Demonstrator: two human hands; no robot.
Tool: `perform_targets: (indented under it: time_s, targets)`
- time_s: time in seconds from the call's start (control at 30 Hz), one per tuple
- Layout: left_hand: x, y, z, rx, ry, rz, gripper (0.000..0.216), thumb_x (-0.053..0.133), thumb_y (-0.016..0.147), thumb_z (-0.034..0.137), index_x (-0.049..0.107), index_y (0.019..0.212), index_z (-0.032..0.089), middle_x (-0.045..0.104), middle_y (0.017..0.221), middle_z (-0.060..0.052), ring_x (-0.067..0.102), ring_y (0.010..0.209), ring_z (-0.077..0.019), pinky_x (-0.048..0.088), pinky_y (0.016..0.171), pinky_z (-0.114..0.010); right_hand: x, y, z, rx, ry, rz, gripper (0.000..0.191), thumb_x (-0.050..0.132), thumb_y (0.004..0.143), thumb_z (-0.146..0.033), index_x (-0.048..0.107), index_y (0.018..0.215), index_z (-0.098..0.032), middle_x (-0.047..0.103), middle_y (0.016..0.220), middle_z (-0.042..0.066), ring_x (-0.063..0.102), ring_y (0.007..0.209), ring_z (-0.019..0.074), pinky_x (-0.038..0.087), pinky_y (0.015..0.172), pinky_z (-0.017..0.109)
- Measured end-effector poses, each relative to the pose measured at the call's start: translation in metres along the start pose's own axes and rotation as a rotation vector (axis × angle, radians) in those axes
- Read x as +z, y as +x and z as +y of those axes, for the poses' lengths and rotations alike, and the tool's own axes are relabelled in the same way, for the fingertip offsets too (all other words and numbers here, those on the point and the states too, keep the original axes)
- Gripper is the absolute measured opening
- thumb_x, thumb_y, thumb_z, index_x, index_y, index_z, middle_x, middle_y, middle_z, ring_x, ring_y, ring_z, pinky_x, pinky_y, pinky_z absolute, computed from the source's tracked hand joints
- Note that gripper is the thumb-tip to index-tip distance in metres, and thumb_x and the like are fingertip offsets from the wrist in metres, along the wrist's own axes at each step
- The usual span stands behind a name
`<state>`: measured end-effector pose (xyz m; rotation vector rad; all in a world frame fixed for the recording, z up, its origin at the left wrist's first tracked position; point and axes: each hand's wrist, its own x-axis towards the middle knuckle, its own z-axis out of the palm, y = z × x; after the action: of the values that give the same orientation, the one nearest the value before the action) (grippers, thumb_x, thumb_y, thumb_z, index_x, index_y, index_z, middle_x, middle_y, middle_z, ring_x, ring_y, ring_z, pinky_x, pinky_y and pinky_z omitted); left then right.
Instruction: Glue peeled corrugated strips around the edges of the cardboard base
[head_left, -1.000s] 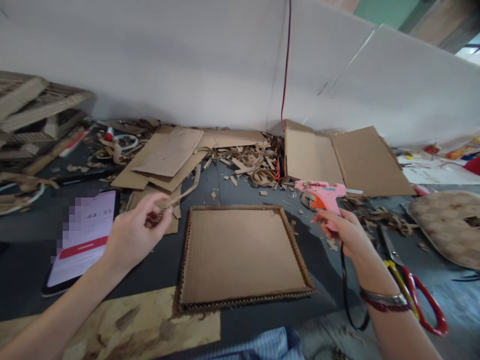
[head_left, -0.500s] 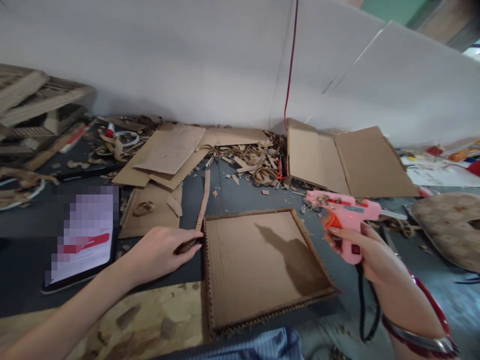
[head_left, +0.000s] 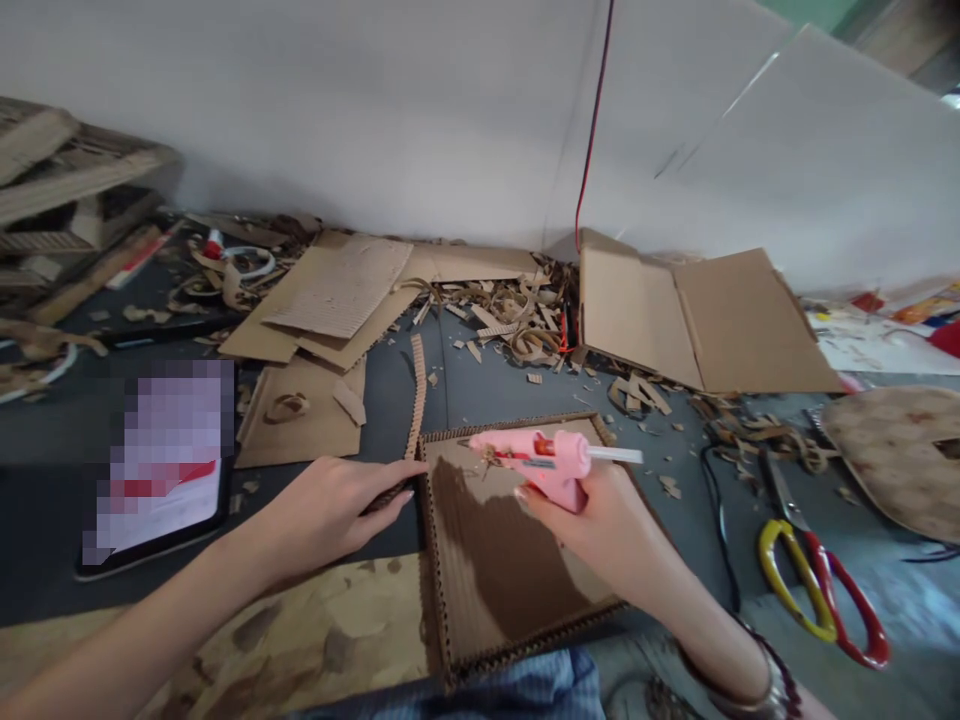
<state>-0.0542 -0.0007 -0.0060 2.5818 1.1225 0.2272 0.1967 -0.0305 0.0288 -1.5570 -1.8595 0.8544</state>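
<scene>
A shallow cardboard tray (head_left: 517, 640) with low corrugated walls lies in front of me. At its left wall, my left hand (head_left: 341, 505) is closed on a narrow corrugated cardboard strip (head_left: 417, 385), whose free end runs away from me past the tray's far left corner. My right hand (head_left: 604, 520) grips a pink glue gun (head_left: 544, 460) over the tray. The nozzle points left, near the far left corner, and a white glue stick (head_left: 616, 455) sticks out of the back. My fingers partly hide the gun's handle and the near part of the strip.
A phone (head_left: 161, 470) lies at the left. Scissors (head_left: 821, 580) with yellow and red handles rest at the right, near a patterned pouch (head_left: 896, 465). Cardboard sheets (head_left: 337, 290), a folded cardboard piece (head_left: 757, 325) and scraps (head_left: 517, 320) line the back.
My right hand has carried the glue gun left, from beside the tray to over its far left part. The scissors have come into view. My left hand has barely moved.
</scene>
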Motion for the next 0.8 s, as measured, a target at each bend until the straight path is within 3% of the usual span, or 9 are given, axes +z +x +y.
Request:
perform_targets:
  time_s: [0.1, 0.23, 0.67, 0.8]
  targets:
    - [-0.001, 0.000, 0.001, -0.014, -0.021, -0.020, 0.034, 0.037, 0.088, 0.026, 0.053, 0.118, 0.020, 0.072, 0.083, 0.000, 0.067, 0.067, -0.0159, 0.043, 0.054, -0.021, 0.009, 0.007, -0.010, -0.048, 0.001, -0.077, 0.040, 0.048, 0.076, -0.008, 0.062, 0.107, -0.028, 0.068, 0.097, -0.002, 0.063, 0.083, 0.0163, 0.049, 0.074, 0.025]
    - [-0.001, 0.000, 0.000, -0.032, -0.033, -0.038, 0.035, 0.037, 0.088, 0.026, 0.052, 0.119, 0.022, 0.072, 0.090, 0.000, 0.068, 0.072, -0.0167, 0.045, 0.057, -0.022, 0.018, 0.012, -0.013, -0.069, 0.014, -0.128, 0.049, 0.043, 0.075, -0.003, 0.058, 0.112, -0.032, 0.066, 0.104, -0.005, 0.061, 0.092, 0.0146, 0.046, 0.084, 0.026]
    - [0.001, 0.000, -0.002, -0.026, -0.027, -0.023, 0.034, 0.039, 0.087, 0.026, 0.054, 0.117, 0.020, 0.072, 0.088, -0.002, 0.068, 0.071, -0.0180, 0.046, 0.057, -0.023, 0.026, 0.022, -0.014, -0.156, -0.068, -0.143, 0.054, 0.040, 0.071, 0.002, 0.059, 0.109, -0.031, 0.065, 0.109, -0.004, 0.060, 0.096, 0.0135, 0.044, 0.088, 0.026]
    - [0.002, 0.000, -0.002, -0.033, -0.019, -0.029, 0.034, 0.039, 0.087, 0.026, 0.054, 0.117, 0.020, 0.072, 0.086, -0.002, 0.068, 0.069, -0.0175, 0.046, 0.057, -0.023, 0.026, 0.023, -0.014, -0.136, -0.218, -0.141, 0.052, 0.042, 0.070, 0.000, 0.060, 0.110, -0.027, 0.069, 0.096, 0.001, 0.064, 0.088, 0.0165, 0.048, 0.081, 0.026]
